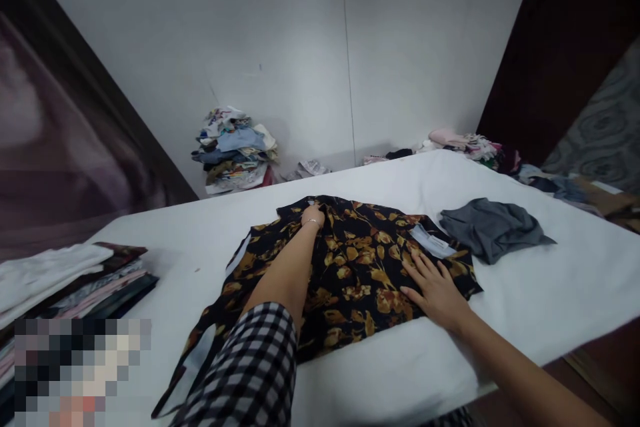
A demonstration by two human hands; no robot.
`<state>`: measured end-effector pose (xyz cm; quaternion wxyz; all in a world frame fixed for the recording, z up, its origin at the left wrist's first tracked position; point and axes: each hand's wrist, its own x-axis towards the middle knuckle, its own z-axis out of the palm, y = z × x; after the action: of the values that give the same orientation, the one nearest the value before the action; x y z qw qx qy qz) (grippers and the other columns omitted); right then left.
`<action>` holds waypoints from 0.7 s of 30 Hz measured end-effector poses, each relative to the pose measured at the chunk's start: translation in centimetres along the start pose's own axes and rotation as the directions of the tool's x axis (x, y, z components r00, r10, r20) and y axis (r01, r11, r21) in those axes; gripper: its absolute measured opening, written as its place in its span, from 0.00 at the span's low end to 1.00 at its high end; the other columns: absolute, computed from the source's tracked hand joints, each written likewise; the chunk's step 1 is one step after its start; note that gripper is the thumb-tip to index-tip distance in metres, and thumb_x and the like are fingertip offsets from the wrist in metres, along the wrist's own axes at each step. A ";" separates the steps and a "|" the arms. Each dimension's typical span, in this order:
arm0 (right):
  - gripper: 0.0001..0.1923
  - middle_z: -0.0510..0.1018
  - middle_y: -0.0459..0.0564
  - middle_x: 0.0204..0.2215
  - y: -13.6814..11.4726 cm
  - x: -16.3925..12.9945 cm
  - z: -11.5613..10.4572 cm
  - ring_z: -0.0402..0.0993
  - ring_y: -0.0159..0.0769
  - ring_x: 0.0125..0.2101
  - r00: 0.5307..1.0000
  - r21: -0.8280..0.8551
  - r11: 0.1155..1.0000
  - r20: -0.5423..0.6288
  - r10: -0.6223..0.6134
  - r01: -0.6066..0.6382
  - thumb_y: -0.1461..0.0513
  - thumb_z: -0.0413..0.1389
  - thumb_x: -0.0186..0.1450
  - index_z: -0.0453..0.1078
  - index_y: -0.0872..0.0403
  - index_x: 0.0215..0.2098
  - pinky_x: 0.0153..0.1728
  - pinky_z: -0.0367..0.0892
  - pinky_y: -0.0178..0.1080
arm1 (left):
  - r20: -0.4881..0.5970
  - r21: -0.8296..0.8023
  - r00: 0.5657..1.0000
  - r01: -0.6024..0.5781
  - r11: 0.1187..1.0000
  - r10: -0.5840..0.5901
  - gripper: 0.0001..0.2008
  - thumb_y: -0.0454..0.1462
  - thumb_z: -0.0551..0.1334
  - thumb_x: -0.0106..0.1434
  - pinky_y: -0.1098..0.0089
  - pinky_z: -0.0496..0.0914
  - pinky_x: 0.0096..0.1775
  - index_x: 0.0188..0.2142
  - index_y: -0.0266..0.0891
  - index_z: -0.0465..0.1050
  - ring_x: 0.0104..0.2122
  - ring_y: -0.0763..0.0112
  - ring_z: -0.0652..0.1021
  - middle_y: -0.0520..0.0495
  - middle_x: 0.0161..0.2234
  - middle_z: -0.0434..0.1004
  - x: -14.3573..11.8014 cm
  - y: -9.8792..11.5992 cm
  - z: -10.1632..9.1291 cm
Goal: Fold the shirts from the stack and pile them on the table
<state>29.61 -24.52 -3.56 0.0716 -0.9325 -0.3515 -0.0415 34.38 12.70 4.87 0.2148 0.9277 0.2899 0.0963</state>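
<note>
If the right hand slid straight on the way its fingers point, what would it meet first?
The right hand, flat on the floral garment, points toward its pale label, which it would probably meet first; the grey cloth lies off right.

Folded stack (75, 280) partly behind pixelated patch (83, 373)

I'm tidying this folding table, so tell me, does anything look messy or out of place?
Yes. A grey garment lies crumpled on the white table, unlike the flat stack of folded clothes at the left edge. A heap of clothes also sits jumbled against the far wall.

Garment workroom, white table (525, 293), folded stacks (75, 280), clothing heap (235, 150)
</note>
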 end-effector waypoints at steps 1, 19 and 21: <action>0.36 0.50 0.53 0.67 0.0 0.0 -0.1 0.44 0.47 0.66 1.000 0.000 1.000 -0.003 -0.001 0.001 0.40 0.37 0.67 0.55 0.47 0.65 0.61 0.45 0.58 | -0.019 -0.014 1.000 -0.025 1.000 0.024 0.18 0.31 0.57 0.58 0.64 0.68 0.49 0.47 0.35 0.74 0.46 0.57 0.77 0.36 0.46 0.78 0.2 0.5 -0.2; 0.35 0.45 0.54 0.68 -0.4 0.1 -1.6 0.40 0.46 0.66 0.995 -0.021 1.000 0.093 0.025 -0.023 0.42 0.37 0.68 0.51 0.49 0.67 0.62 0.42 0.57 | 0.360 0.183 0.610 -0.788 0.588 0.706 0.19 0.32 0.53 0.58 0.49 0.50 0.63 0.43 0.49 0.77 0.61 0.58 0.63 0.50 0.51 0.76 -23.1 -13.3 -9.1; 0.34 0.45 0.54 0.68 -0.5 0.1 -1.8 0.40 0.46 0.66 0.994 -0.029 0.999 0.108 0.028 -0.025 0.43 0.38 0.68 0.51 0.49 0.67 0.62 0.42 0.57 | 0.255 0.216 0.700 -0.714 0.666 0.667 0.18 0.33 0.52 0.59 0.50 0.56 0.61 0.41 0.48 0.78 0.58 0.57 0.67 0.49 0.50 0.77 -24.6 -16.0 -8.5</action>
<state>29.34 -24.41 -1.73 0.0402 -0.9389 -0.3418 0.0053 3.85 13.21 3.80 0.0413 0.9936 -0.0906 0.0536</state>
